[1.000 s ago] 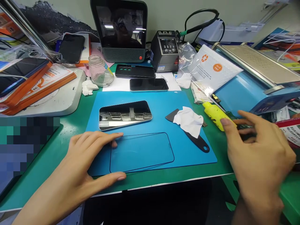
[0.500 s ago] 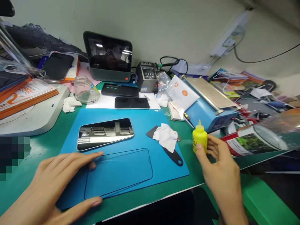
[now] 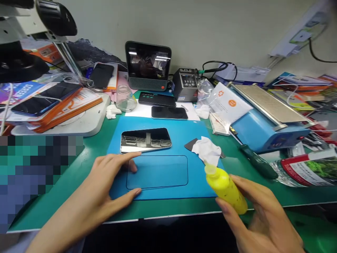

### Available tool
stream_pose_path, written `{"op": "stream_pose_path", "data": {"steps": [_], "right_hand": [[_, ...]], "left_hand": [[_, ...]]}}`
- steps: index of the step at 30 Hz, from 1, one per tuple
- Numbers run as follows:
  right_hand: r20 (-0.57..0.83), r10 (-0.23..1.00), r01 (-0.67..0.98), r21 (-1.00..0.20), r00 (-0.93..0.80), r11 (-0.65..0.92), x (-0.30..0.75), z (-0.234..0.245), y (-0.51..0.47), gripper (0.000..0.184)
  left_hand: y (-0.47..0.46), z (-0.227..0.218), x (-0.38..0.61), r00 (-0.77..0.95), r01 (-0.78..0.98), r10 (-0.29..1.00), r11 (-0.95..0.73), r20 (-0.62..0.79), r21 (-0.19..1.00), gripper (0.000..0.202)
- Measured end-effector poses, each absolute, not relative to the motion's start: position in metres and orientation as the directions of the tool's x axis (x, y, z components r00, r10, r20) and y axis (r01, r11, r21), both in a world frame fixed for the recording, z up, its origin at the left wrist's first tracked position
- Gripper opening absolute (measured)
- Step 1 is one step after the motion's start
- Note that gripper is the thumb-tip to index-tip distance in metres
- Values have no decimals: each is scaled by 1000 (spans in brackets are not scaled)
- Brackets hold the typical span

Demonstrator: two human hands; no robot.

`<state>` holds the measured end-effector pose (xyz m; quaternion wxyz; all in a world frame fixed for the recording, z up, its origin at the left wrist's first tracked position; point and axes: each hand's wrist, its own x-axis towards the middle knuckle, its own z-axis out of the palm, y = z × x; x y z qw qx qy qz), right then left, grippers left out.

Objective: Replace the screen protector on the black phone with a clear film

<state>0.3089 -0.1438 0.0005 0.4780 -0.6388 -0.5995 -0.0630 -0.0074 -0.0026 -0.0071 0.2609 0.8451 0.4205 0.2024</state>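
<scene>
A thin, clear phone glass panel with a black border (image 3: 160,171) lies low over the blue mat. My left hand (image 3: 113,182) is closed around its left end, fingers at the far edge and thumb at the near edge. In my right hand (image 3: 259,207) is a yellow squeeze bottle (image 3: 228,191), gripped between thumb and fingers above the desk's front edge. The bottle leans with its top toward the upper left. Behind the glass rests a phone with a shiny, reflective screen (image 3: 146,140). A crumpled white tissue (image 3: 206,150) covers part of a dark flat scraper.
The blue mat (image 3: 200,189) lies on a green desk. Behind it are two dark phones, a glass jar (image 3: 126,100), a smart display (image 3: 149,65) and a soldering station (image 3: 185,84). A blue machine (image 3: 273,131) and green-handled tool (image 3: 258,161) stand right; a microscope (image 3: 52,17) rises left.
The yellow bottle has gone from upright to tilted, nearer to me, its top leaning left. The camera view has shifted left. My left hand stays at the glass panel, which now looks more level.
</scene>
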Motion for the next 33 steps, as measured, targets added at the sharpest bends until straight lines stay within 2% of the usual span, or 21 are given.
{"op": "stream_pose_path", "data": {"steps": [3,8,13,18,23,28,33], "right_hand": [[679,726,879,-408,111,247,288,9,-145,56],[652,758,884,-372,30,285,268,11,-141,56],[628,773,916,-255,-86,309,265,12,-138,51],[655,756,931,-260,-26,257,269,19,-140,59],[646,761,940,-220,-60,261,272,21,-141,49],[701,713,945,-245,18,217,267,23,-145,50],[663,746,929,-237,-58,283,262,17,-138,40]], "left_hand": [[-3,-2,-6,586,613,805,-513,91,601,71],[-1,0,-7,587,616,805,-512,86,598,69],[-2,1,-6,589,606,802,-517,96,605,67],[-3,2,-7,585,602,807,-499,82,623,68],[-2,2,-9,586,600,806,-502,85,623,68],[-3,-2,-9,585,613,807,-502,75,610,67],[-2,-3,-9,585,614,806,-515,93,599,67]]}}
